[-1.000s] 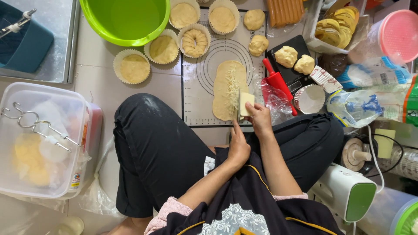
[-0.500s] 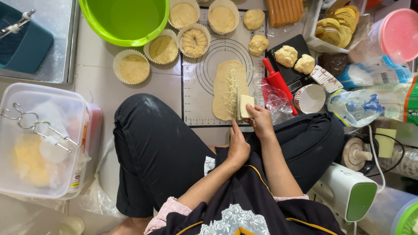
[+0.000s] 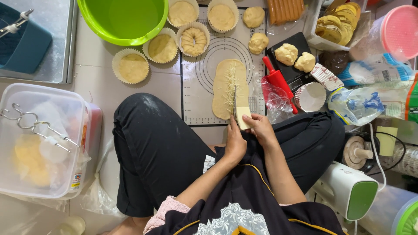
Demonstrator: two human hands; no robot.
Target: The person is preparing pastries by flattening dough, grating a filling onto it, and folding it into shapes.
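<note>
Grater handle hidden in left hand

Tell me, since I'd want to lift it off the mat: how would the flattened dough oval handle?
The dough oval looks thin and soft, so it would probably droop and stretch. The shreds along its middle lie loose and would likely spill.

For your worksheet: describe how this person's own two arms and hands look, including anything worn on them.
Both hands, the left hand and the right hand, are bare: no gloves, and no rings or watch that I can make out. The forearms are bare too. A pink knitted cuff shows on the left arm, pushed up near the elbow. The right arm's sleeve is not clearly visible.
</note>
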